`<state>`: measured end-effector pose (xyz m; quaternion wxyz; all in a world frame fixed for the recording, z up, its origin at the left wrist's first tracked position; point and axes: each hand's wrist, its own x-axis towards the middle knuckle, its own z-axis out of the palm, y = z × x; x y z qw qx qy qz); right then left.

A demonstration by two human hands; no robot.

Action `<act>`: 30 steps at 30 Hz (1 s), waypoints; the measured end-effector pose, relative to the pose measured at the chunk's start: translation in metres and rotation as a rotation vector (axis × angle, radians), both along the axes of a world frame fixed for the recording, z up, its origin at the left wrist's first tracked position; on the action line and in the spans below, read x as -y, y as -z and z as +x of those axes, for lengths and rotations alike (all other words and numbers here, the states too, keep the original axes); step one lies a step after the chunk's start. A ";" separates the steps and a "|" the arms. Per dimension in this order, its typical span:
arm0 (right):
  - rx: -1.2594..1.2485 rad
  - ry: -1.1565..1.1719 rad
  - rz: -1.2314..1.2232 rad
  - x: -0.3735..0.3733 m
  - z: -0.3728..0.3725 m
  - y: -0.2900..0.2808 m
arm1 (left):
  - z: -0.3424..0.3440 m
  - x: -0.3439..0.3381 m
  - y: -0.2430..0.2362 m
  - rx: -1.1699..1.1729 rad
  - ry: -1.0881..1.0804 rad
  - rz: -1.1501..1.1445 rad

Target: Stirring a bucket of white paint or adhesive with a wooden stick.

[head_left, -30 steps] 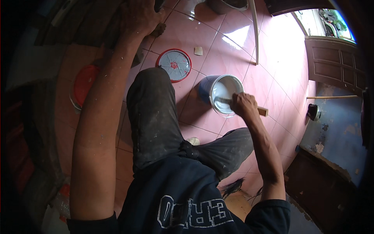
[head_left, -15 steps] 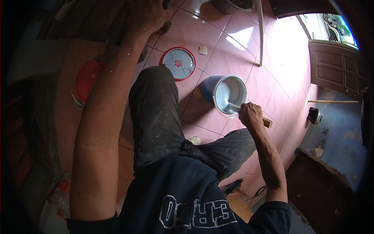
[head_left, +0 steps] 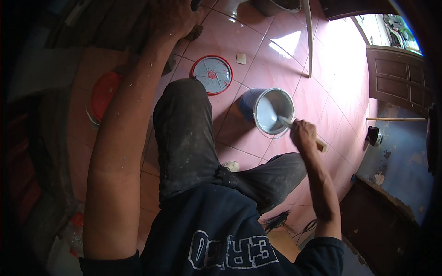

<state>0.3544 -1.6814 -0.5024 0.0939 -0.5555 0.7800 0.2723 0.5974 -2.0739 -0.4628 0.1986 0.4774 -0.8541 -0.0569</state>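
In the head view, my right hand (head_left: 304, 134) is closed on a stick (head_left: 321, 145); its pale end dips into a bucket of whitish liquid (head_left: 268, 112). The bucket stands on pink tiles just past my knees. A grey lid with a red rim (head_left: 212, 75) lies beyond my left knee, near a small pale square piece (head_left: 241, 58). My left hand (head_left: 183, 18) reaches to the upper edge, by a dark wooden structure (head_left: 106, 25); its fingers are partly hidden and blurred in shadow, so I cannot tell what it touches.
A red round object (head_left: 103, 97) lies at the left. A dark container (head_left: 271, 7) and pale pole (head_left: 309, 50) are at the top. An open doorway, brown panelled door (head_left: 396, 78), horizontal stick (head_left: 393, 119) and dark object (head_left: 374, 136) beside a peeling blue surface (head_left: 400, 170) are at the right.
My right hand has moved rightward and slightly down with the stick, whose tip has shifted within the bucket. The view has shifted slightly; my left arm looks much the same.
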 end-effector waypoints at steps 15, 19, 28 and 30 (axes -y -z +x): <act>0.187 0.366 -0.064 -0.008 0.012 -0.006 | 0.005 0.021 0.023 -0.105 0.144 -0.327; 0.297 0.357 -0.172 -0.024 -0.012 -0.006 | -0.003 0.011 0.012 -0.071 0.183 -0.297; 0.336 0.554 -0.151 -0.036 0.015 0.006 | 0.004 0.014 0.010 0.069 0.166 -0.264; 0.412 0.683 -0.144 -0.025 0.004 -0.025 | 0.007 0.014 0.004 0.065 0.178 -0.254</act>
